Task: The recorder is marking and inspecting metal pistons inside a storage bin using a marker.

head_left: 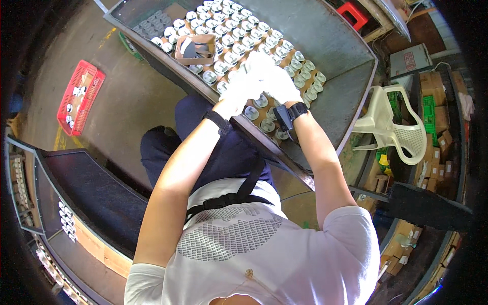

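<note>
The left hand and the right hand are brought close together over a grey work table, above many round parts with pale metal tops and dark sides. Both hands are made almost white by the strong light, so the outlines of the fingers are mostly lost; how far each grip is opened or closed, and whether some part is held in it, cannot be told. The round parts are arranged in rather regular rows on a brown sheet, and they are seen on both sides of the hands, with several placed just below the wrists, near the front edge of the table. A black band is worn on the left wrist, and a dark device with a strap is worn on the right one. To the left of the hands, a small open cardboard box is set among the parts near the front edge, and dark pieces are contained in it. Behind this box, a group of grey pieces is laid in the far left corner. On the floor at the left, a red crate is seen, in which some small white and dark pieces are contained. At the right, a cream plastic chair is placed beside the table, near shelves where brown boxes are kept.
</note>
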The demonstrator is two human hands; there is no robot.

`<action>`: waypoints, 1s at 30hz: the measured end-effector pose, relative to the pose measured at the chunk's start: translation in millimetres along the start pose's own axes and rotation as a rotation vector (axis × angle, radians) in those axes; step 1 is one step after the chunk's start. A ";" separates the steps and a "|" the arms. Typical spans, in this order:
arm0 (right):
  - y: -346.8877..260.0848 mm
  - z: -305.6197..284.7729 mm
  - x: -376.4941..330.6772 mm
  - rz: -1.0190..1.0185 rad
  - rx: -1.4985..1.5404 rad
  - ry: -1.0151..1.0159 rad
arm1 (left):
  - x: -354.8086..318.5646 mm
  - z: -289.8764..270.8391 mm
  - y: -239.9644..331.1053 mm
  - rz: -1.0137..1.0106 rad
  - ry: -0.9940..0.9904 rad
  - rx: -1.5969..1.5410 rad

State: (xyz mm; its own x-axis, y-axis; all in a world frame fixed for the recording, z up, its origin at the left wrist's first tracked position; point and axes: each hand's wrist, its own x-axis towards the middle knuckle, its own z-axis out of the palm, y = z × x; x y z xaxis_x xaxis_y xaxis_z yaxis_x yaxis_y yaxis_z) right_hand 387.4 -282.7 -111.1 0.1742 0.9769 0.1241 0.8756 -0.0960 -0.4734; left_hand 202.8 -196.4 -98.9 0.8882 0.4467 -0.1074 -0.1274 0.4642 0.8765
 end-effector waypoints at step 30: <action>-14.1 -22.7 -0.5 0.030 0.259 0.089 | -4.5 12.3 -1.6 0.128 0.139 -0.069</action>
State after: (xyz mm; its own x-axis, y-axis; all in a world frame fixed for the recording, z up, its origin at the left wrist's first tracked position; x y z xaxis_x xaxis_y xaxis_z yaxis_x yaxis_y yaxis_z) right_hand 385.2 -286.2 -84.7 0.2472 0.9526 0.1775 0.7271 -0.0613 -0.6838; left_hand 204.4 -208.6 -94.1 0.7942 0.6041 -0.0651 -0.2696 0.4463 0.8533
